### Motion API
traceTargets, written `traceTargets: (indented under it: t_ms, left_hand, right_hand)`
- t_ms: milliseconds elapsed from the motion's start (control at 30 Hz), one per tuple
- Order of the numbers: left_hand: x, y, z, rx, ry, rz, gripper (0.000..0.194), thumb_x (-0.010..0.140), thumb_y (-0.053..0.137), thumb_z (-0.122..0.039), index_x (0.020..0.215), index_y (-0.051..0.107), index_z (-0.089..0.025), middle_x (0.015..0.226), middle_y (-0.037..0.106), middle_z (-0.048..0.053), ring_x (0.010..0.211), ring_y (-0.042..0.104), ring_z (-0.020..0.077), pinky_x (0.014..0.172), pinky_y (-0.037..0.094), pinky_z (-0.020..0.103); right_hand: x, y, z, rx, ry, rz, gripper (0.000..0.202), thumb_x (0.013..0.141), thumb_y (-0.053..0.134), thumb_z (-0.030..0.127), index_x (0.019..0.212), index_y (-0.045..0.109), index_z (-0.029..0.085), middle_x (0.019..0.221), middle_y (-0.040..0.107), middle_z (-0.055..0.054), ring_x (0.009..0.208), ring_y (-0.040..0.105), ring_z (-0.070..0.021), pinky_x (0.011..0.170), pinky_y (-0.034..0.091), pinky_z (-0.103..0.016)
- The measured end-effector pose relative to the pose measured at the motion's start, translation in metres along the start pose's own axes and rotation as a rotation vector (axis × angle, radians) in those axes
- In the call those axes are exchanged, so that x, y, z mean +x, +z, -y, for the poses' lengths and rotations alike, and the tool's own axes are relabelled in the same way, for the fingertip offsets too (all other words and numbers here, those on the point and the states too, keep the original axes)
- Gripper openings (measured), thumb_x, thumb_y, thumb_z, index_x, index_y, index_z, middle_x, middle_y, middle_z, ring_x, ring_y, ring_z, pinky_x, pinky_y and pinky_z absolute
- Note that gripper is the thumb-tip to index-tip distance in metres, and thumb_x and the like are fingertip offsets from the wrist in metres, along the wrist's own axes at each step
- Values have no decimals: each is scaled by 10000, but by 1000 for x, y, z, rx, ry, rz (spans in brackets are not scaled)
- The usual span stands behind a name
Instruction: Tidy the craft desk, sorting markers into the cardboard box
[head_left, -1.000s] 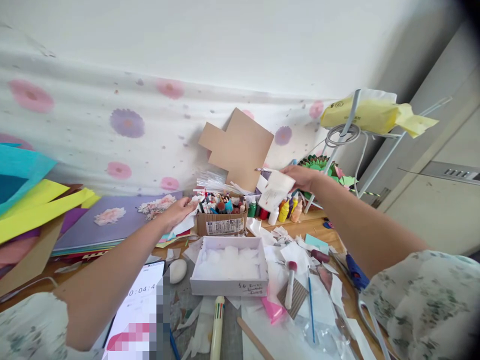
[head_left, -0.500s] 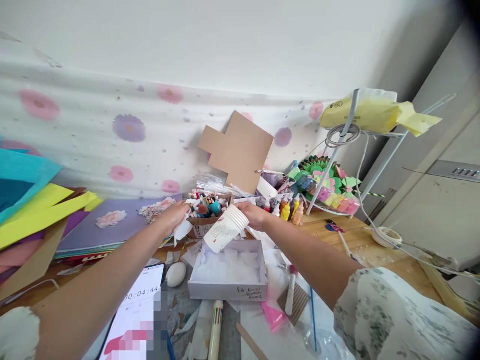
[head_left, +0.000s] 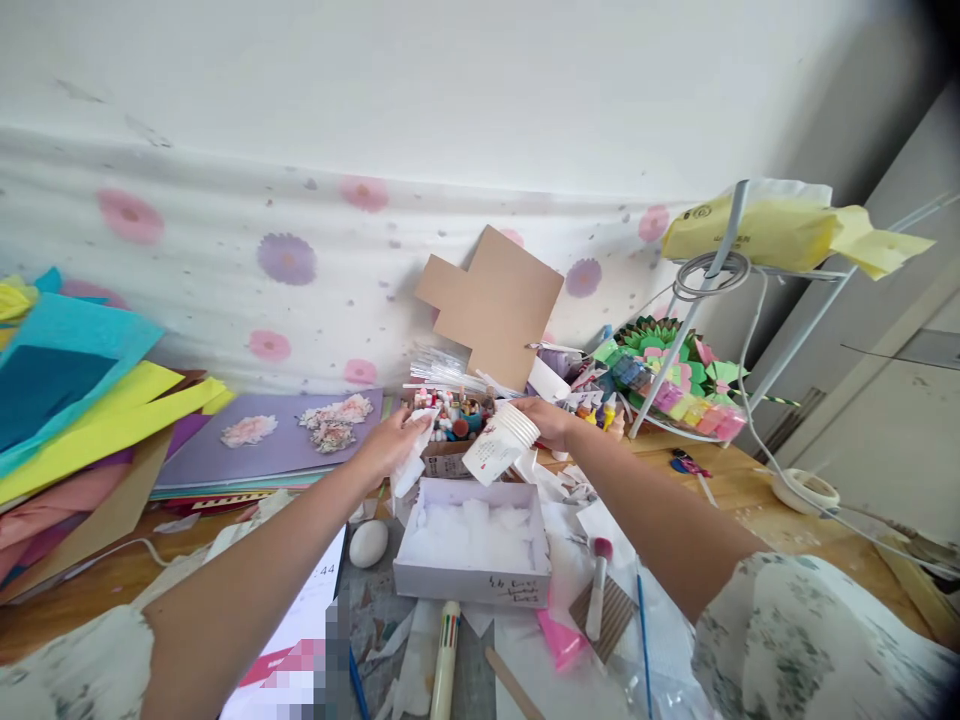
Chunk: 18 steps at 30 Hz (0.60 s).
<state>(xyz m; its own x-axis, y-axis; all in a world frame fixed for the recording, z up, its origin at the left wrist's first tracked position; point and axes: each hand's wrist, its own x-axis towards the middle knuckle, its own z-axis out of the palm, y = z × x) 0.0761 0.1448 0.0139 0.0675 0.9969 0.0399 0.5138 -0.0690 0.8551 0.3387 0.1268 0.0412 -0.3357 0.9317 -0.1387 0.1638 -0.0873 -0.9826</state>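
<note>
My right hand (head_left: 546, 422) is closed round a stack of white paper cups (head_left: 501, 444), tilted with the rims up to the right. Pinched in my left hand (head_left: 397, 442) is a piece of white tissue (head_left: 412, 465) that hangs down. Below both hands sits a shallow white box (head_left: 471, 582) with fluffy white pieces (head_left: 469, 535) inside. Just behind the hands is a cardboard box (head_left: 448, 461) full of pens and small tools. A white egg-shaped object (head_left: 369, 544) lies left of the white box.
Coloured paper (head_left: 82, 400) is piled at the left, by a phone (head_left: 300, 620). Brown cardboard (head_left: 499, 305) leans on the wall. A brush (head_left: 598, 590), a thick pen (head_left: 446, 650) and a wooden stick (head_left: 512, 682) lie in front. A white rack (head_left: 679, 360) stands right.
The view has shifted left, so most things appear farther right. My left hand and the tissue have come a little lower. The cups remain in my right hand.
</note>
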Motion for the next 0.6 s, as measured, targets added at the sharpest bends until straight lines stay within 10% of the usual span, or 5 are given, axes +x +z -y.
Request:
traceTargets:
  t_ms: [167, 300, 600]
  left_hand:
    - [-5, 3, 1, -57, 57, 32, 567, 709, 618, -608, 1097, 627, -195, 997, 707, 89, 908, 644, 287, 704, 465, 306]
    - [5, -27, 4, -137, 55, 41, 610, 630, 718, -500, 1144, 624, -185, 917, 713, 72, 709, 646, 240, 567, 456, 285]
    - [27, -99, -37, -257, 8, 80, 482, 901, 458, -553, 1131, 572, -146, 887, 645, 57, 700, 621, 157, 608, 528, 312]
  right_hand:
    - [-2, -26, 32, -109, 29, -69, 81, 628, 675, 209, 678, 660, 148, 573, 651, -3, 479, 545, -98, 436, 415, -176]
    - [20, -19, 88, -242, -92, -320, 69, 711, 623, 215, 739, 641, 155, 561, 622, 8, 462, 539, -86, 437, 439, -172]
    - [108, 107, 140, -858, -324, -348, 190, 853, 490, 203, 830, 669, 145, 672, 665, -59, 641, 641, -160, 644, 499, -251]
